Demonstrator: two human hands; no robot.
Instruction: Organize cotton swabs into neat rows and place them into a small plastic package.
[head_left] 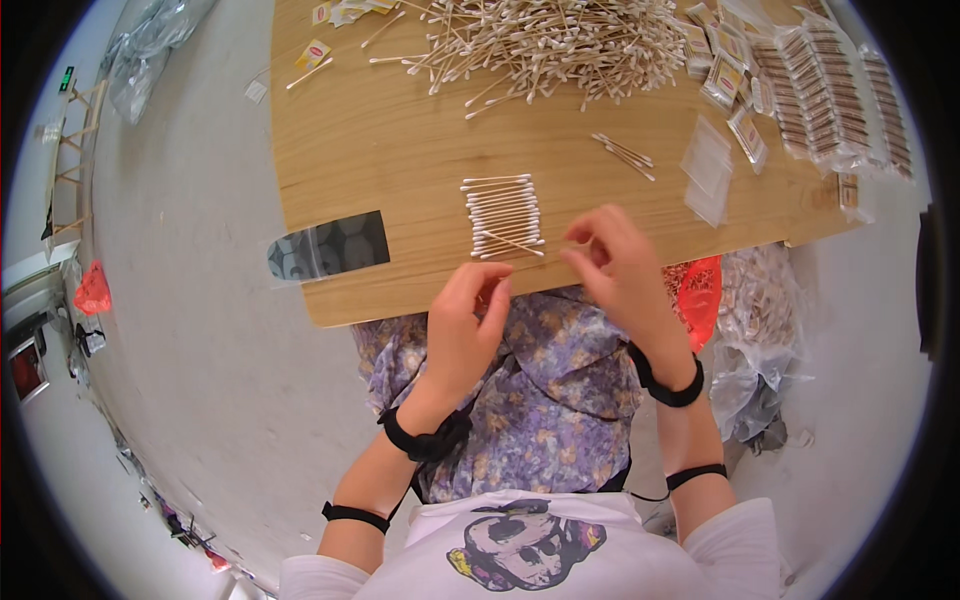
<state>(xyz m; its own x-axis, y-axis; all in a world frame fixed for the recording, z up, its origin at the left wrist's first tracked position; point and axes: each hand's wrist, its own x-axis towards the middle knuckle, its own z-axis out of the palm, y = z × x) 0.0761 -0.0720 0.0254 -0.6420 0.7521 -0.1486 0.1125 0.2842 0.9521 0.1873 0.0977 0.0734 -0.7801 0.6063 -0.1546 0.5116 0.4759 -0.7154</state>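
A neat row of cotton swabs (504, 212) lies side by side near the table's front edge, with one or two swabs slanting across its near end. Just below the row is my left hand (465, 318), its fingers curled and the thumb tip a little apart from them. To the right of the row hovers my right hand (617, 262), with bent fingers and a gap between thumb and forefinger. I see nothing held in either hand. A few loose swabs (624, 156) lie farther right on the table, beyond my right hand.
A big heap of swabs (560, 45) covers the far part of the wooden table (400, 150). Clear plastic sleeves (708, 170) and packed bundles (825, 90) lie at right. A dark patterned strip (330, 247) overhangs the left edge. Bags (755, 300) sit below the right edge.
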